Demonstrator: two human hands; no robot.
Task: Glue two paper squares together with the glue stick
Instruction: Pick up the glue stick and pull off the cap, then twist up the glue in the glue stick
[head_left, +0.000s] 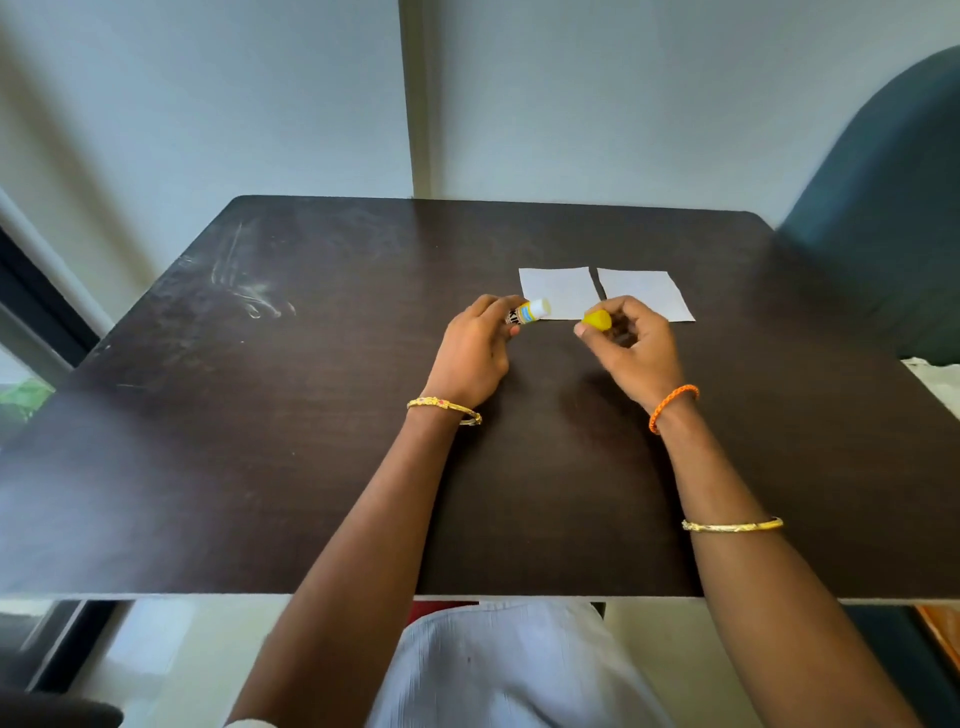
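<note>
- Gripping glue stick (531, 312) in left hand (475, 353), fingers curled round the lower body, uncapped white tip pointing right and a bit away, over the near-left corner of left square (558, 291).
- Pinching yellow cap (597, 320) in right hand (631, 348), thumb and fingertips closed on it, other fingers loosely curled; cap off the stick, just right of its tip, small gap between.
- Hovering or resting on desk (311, 441) with both hands: cannot tell which; both near desk middle, just in front of the squares.
- Lying flat on desk beyond the hands: two white paper squares side by side, left square and right square (647, 293), narrow gap between, not overlapping.
- Covering right square's near-left corner: right-hand fingers.
- Showing on dark wood-grain desk: pale scuff marks (249, 291) at far left.
- Wearing gold bangle (444, 410) on left wrist, orange band (672, 408) on right wrist, second gold bangle (732, 526) further up right forearm.
- Standing at right past desk edge: dark green chair back (883, 208).
- Backing the desk: pale wall (208, 104).
- Showing at bottom below desk edge: lap in light clothing (509, 670).
</note>
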